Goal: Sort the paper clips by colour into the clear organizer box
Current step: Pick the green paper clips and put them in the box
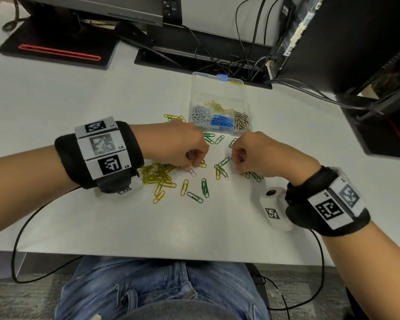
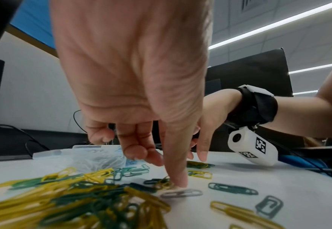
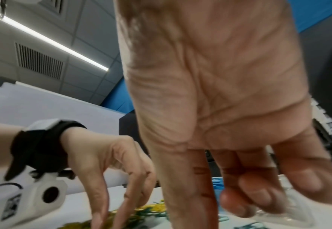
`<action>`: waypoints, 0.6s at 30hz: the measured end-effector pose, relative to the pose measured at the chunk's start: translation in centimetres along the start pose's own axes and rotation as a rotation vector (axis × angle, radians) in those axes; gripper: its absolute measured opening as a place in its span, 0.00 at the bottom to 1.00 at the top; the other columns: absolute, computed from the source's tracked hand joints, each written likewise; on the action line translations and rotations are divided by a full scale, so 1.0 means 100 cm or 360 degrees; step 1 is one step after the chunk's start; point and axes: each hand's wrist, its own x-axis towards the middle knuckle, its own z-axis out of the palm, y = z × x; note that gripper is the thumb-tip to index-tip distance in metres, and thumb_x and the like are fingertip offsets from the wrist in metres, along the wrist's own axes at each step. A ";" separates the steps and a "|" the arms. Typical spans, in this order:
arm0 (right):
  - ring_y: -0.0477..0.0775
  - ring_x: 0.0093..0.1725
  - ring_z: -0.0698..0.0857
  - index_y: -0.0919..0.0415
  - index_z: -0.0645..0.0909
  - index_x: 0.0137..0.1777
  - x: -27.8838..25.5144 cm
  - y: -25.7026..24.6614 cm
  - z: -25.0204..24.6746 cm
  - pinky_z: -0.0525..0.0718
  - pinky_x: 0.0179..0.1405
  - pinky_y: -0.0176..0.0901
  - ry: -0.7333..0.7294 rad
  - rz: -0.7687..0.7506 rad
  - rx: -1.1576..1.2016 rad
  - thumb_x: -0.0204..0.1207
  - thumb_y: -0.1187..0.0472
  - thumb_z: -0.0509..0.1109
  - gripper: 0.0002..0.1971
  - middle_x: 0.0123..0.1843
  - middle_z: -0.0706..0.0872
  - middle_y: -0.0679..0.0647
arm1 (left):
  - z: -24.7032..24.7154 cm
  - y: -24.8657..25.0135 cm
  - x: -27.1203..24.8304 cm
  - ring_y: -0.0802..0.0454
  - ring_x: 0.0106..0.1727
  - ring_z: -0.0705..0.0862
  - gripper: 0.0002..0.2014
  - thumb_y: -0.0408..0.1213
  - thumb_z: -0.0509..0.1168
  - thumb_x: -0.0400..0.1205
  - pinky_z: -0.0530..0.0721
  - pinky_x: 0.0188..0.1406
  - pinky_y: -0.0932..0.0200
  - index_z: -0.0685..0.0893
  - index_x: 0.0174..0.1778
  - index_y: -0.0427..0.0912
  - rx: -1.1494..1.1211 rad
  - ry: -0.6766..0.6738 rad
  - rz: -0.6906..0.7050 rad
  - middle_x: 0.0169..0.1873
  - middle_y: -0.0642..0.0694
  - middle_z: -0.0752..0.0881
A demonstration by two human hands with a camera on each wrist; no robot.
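Observation:
The clear organizer box [image 1: 194,98] stands open at the back of the table, with white, blue, yellow and silver clips in separate compartments. Loose yellow clips [image 1: 157,174] and green clips [image 1: 204,187] lie scattered in front of it. My left hand [image 1: 189,158] is over the pile; its straight thumb [image 2: 178,178] presses the end of a white clip [image 2: 180,192], which lies flat on the table, and the other fingers are curled. My right hand [image 1: 238,162] hovers over green and yellow clips, fingers [image 3: 259,193] curled, nothing seen in them.
A black monitor base with a red loop [image 1: 58,51] sits back left. Tangled cables [image 1: 229,61] run behind the box. Black equipment [image 1: 356,42] fills the back right. The table's front edge [image 1: 171,254] is near my lap; thin black cables hang from both wrists.

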 end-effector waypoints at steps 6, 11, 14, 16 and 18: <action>0.50 0.36 0.77 0.57 0.83 0.39 0.000 0.002 0.001 0.70 0.28 0.37 0.0077 0.0058 -0.0012 0.69 0.66 0.74 0.04 0.34 0.77 0.46 | 0.006 0.004 0.002 0.60 0.43 0.80 0.05 0.40 0.71 0.75 0.78 0.43 0.61 0.82 0.40 0.55 0.0008 -0.0108 0.0035 0.40 0.57 0.81; 0.55 0.41 0.81 0.59 0.80 0.42 -0.001 -0.015 0.011 0.78 0.36 0.43 -0.0029 0.0068 0.0036 0.66 0.56 0.79 0.11 0.41 0.82 0.53 | 0.005 0.004 0.002 0.58 0.41 0.79 0.07 0.39 0.71 0.76 0.78 0.42 0.60 0.79 0.36 0.54 -0.0007 -0.0148 0.0006 0.40 0.55 0.81; 0.58 0.48 0.80 0.62 0.78 0.50 0.003 -0.023 0.020 0.78 0.43 0.45 -0.0030 0.0028 -0.0135 0.72 0.59 0.74 0.11 0.52 0.82 0.59 | 0.002 0.000 0.000 0.59 0.37 0.78 0.08 0.38 0.70 0.76 0.75 0.36 0.64 0.79 0.35 0.52 -0.0102 -0.0074 -0.0041 0.35 0.57 0.81; 0.57 0.47 0.77 0.64 0.78 0.52 0.004 -0.029 0.021 0.74 0.42 0.43 -0.0056 -0.0010 -0.0166 0.75 0.63 0.69 0.08 0.53 0.81 0.60 | -0.002 -0.004 -0.001 0.62 0.33 0.78 0.05 0.36 0.70 0.77 0.72 0.33 0.69 0.82 0.36 0.48 -0.0191 0.0066 -0.0094 0.31 0.58 0.82; 0.56 0.46 0.76 0.66 0.79 0.52 0.006 -0.030 0.019 0.72 0.41 0.42 -0.0088 -0.0025 -0.0172 0.77 0.66 0.65 0.06 0.52 0.81 0.60 | -0.008 -0.008 -0.001 0.65 0.33 0.79 0.03 0.35 0.70 0.76 0.73 0.33 0.73 0.85 0.38 0.46 -0.0270 0.0181 -0.0133 0.31 0.59 0.84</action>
